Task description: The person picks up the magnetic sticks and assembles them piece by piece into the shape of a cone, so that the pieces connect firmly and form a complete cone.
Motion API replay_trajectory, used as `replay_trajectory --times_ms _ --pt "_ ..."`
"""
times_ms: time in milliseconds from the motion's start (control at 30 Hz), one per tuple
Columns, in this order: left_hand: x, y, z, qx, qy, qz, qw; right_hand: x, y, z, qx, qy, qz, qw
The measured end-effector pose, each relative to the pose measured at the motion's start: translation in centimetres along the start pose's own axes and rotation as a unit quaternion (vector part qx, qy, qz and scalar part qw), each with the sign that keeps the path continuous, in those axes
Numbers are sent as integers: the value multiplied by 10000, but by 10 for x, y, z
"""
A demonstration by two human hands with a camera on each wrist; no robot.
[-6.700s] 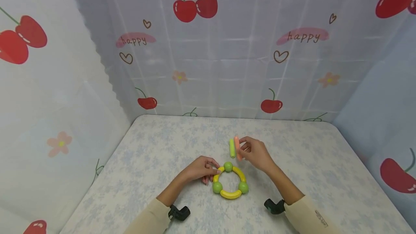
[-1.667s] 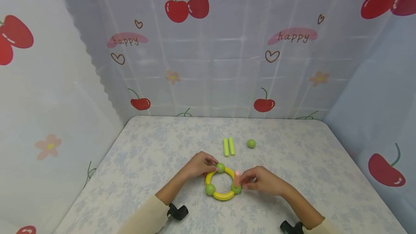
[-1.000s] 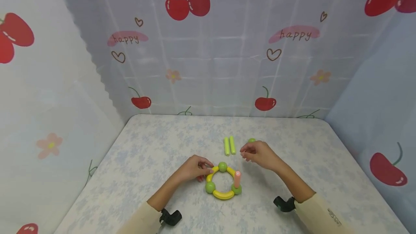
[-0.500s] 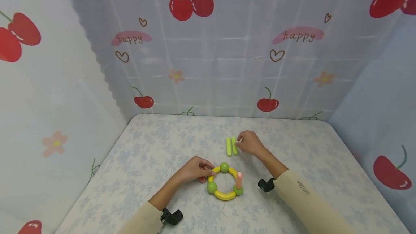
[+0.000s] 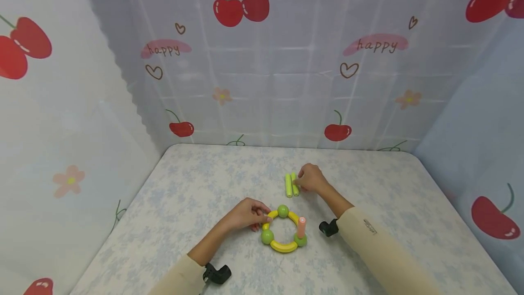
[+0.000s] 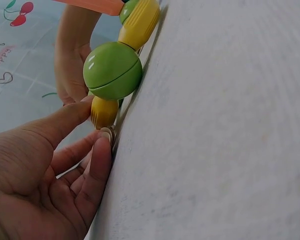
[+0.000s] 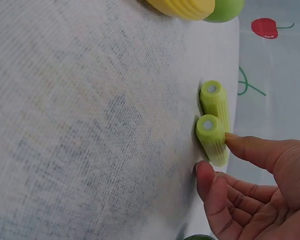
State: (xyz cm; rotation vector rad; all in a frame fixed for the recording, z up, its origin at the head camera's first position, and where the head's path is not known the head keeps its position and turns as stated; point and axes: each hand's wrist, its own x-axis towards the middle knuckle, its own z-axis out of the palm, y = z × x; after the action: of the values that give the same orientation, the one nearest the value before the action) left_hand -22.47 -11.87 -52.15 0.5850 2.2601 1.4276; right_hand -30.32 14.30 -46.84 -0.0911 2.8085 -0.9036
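A ring of yellow curved rods (image 5: 284, 246) and green balls (image 5: 267, 236) lies on the table, a salmon rod (image 5: 301, 226) standing upright on its right ball. My left hand (image 5: 244, 214) pinches the ring's upper-left yellow curved rod (image 6: 104, 113) between thumb and fingertips. Farther back, two light-green rods with grey discs in their ends lie side by side. At the right-hand light-green rod (image 7: 211, 140) is my right hand (image 5: 312, 178), thumb against its side and fingertips by its opposite side. The left-hand light-green rod (image 5: 288, 185) lies just beside it.
A loose green ball (image 7: 199, 237) shows at the bottom edge of the right wrist view; my right hand hides it in the head view. Cherry-print sheets (image 5: 262, 81) enclose the back and sides of the pale patterned table (image 5: 204, 172).
The salmon rod went from the back to upright on the ring's right ball. My right hand then left it and moved back to the light-green rods. My left hand stays at the ring.
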Motion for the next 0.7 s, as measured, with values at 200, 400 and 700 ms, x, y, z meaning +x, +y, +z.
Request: replay_trajectory --times_ms 200,400,700 --pt "0 -2 0 -5 21 4 10000 4 0 4 164 -141 39 9998" --pt "-1 -1 0 8 34 19 10000 7 1 7 136 -193 219 9995" --pt "1 -2 0 46 50 -24 10000 2 1 4 -152 -376 296 9987"
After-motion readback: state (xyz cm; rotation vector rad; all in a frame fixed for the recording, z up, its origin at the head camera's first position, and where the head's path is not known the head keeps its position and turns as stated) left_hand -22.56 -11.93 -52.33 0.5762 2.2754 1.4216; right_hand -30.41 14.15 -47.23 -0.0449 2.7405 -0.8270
